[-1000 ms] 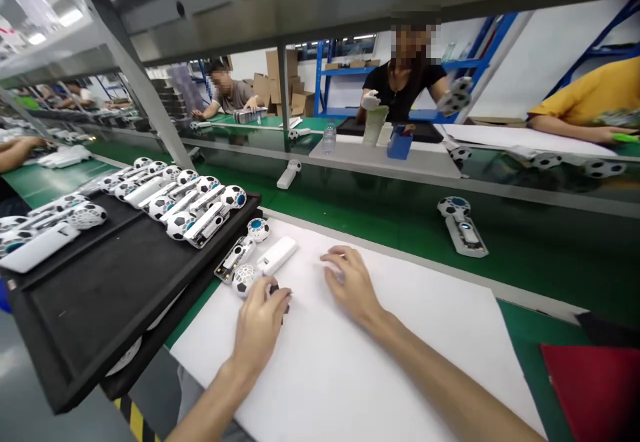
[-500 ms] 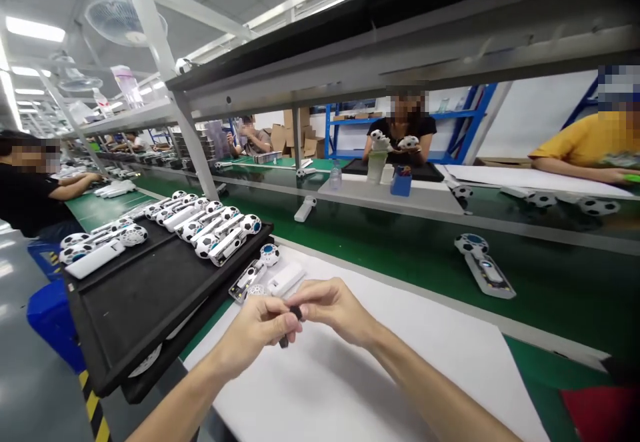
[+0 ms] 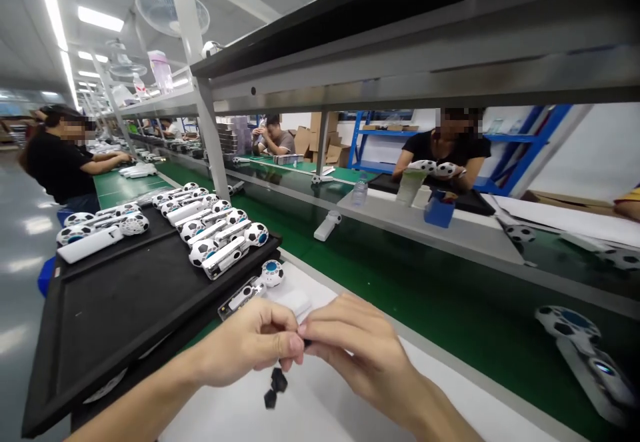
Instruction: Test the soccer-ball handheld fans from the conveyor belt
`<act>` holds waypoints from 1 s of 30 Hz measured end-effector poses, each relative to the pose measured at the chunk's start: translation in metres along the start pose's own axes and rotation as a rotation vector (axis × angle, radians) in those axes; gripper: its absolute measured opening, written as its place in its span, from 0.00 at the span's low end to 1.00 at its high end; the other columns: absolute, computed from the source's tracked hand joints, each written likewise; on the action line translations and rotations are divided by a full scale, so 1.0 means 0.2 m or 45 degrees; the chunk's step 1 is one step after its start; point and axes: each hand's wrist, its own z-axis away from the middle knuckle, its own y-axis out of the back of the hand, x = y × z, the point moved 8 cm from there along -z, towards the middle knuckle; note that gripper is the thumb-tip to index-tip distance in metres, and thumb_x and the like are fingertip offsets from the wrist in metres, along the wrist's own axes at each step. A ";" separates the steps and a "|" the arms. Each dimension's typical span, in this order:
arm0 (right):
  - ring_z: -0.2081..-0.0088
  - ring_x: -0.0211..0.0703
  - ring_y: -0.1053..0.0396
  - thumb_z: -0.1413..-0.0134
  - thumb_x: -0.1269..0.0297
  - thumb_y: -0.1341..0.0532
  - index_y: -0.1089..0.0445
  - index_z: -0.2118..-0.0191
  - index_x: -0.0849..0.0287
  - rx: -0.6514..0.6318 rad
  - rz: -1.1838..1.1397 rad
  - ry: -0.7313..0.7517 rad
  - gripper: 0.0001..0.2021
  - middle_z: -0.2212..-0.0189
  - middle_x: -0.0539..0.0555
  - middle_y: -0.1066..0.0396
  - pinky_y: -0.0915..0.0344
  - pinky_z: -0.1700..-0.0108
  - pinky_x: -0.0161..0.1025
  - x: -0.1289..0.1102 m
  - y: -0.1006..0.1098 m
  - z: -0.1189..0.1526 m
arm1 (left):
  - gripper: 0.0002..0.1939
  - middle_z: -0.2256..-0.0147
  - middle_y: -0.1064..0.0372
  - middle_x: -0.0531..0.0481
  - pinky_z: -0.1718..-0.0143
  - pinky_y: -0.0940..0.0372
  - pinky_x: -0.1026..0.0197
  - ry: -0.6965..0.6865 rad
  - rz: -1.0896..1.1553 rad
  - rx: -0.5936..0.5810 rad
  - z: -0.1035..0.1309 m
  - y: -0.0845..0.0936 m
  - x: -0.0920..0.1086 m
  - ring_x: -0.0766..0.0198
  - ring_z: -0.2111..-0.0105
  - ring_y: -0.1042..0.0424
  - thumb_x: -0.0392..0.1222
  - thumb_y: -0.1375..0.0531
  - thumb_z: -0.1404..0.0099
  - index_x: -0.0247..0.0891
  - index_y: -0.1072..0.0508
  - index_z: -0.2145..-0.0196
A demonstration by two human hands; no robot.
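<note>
1. Both of our hands meet just above the near edge of the white sheet (image 3: 350,409): the left hand (image 3: 250,349) and right hand (image 3: 350,355) are each pinched narrow, fingertips touching, around a small black part (image 3: 306,344) that barely shows between them.
2. Two more small black pieces (image 3: 275,389) appear to hang below the pinch, though we cannot tell whether they are joined to the held part or lie on the sheet.
3. We judge the main risk to be a slip. The part is tiny and mostly hidden by our own fingertips, so an uneven squeeze could flick it onto the green belt (image 3: 425,295) or off the sheet's near edge.
4. A second risk, as we see it, is that the dangling pieces snag or drop if the hands twist apart (they look loose).
5. Just beyond the hands lie an open fan unit (image 3: 240,297) with a blue-centred head (image 3: 273,273) and a white cover (image 3: 295,301); they sit close enough that a forward sweep of the knuckles could knock them.
6. To our left, a black tray (image 3: 125,309) carries rows of football-patterned fans (image 3: 220,235), its corner close beside the left wrist.
7. Another fan (image 3: 580,349) lies on the belt to the right, well apart.
8. Other people work across the line and at far left; none of their hands come near ours.
</note>
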 end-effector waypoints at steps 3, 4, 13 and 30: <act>0.69 0.40 0.33 0.45 0.82 0.36 0.27 0.58 0.61 0.047 0.205 0.038 0.12 0.64 0.56 0.24 0.41 0.68 0.39 0.00 0.04 0.02 | 0.19 0.78 0.34 0.53 0.78 0.52 0.66 0.010 -0.065 -0.011 -0.05 -0.01 0.04 0.73 0.80 0.46 0.54 0.35 0.40 0.33 0.27 0.73; 0.71 0.39 0.35 0.47 0.83 0.35 0.27 0.58 0.61 0.075 0.279 0.056 0.13 0.65 0.56 0.25 0.43 0.69 0.39 0.00 0.06 0.02 | 0.19 0.78 0.34 0.53 0.77 0.51 0.66 -0.002 -0.092 -0.015 -0.06 -0.01 0.06 0.72 0.79 0.45 0.54 0.35 0.40 0.33 0.27 0.73; 0.70 0.40 0.32 0.48 0.82 0.34 0.27 0.61 0.63 0.202 0.373 0.133 0.10 0.68 0.56 0.24 0.44 0.70 0.39 -0.04 0.14 0.03 | 0.21 0.74 0.35 0.53 0.75 0.47 0.66 -0.086 -0.333 -0.082 -0.07 -0.07 0.20 0.69 0.75 0.42 0.57 0.41 0.34 0.34 0.29 0.71; 0.66 0.42 0.29 0.41 0.83 0.42 0.31 0.60 0.57 0.204 0.167 -0.143 0.12 0.67 0.54 0.25 0.34 0.66 0.39 0.16 0.19 0.06 | 0.28 0.45 0.34 0.42 0.42 0.42 0.46 0.092 -1.351 0.680 0.12 0.27 -0.45 0.47 0.43 0.41 0.40 0.42 0.39 0.39 0.36 0.40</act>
